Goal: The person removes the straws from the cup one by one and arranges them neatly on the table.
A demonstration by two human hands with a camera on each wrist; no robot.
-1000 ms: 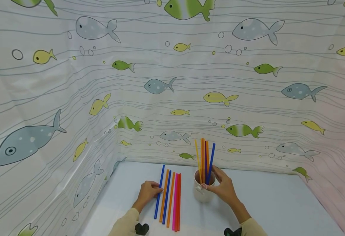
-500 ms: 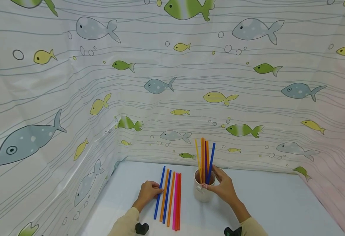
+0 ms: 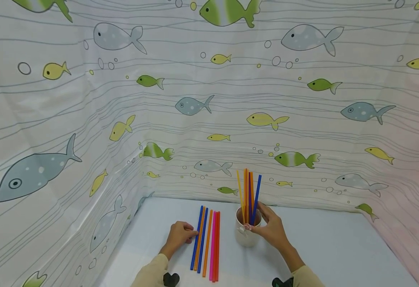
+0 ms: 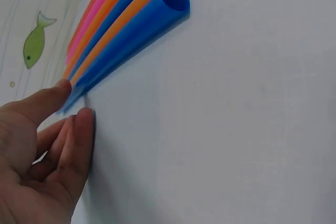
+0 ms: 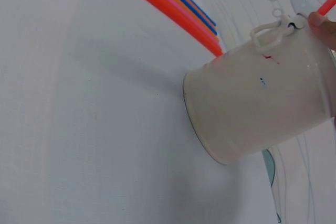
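Several coloured straws lie side by side on the table, among them a pink straw (image 3: 212, 245). At the row's left end, a blue straw (image 3: 196, 239) lies close to an orange one. My left hand (image 3: 181, 235) touches this blue straw with its fingertips. In the left wrist view, the thumb (image 4: 50, 100) rests at the straw and the index fingertip is a little apart from it. My right hand (image 3: 272, 227) grips the rim of a cream-coloured cup (image 3: 247, 238), thumb near its small looped fitting (image 5: 273, 34). Upright straws (image 3: 251, 197) in yellow, orange, purple and blue stand in the cup.
A white table (image 3: 324, 239) lies under everything. Fish-printed cloth (image 3: 209, 87) hangs behind and along both sides, meeting the table at its back edge. The cup stands to the right of the row of straws.
The leftmost blue straw has shifted right and slightly towards me, closer to the orange straw. My left hand has barely moved. The right hand and cup stay in place.
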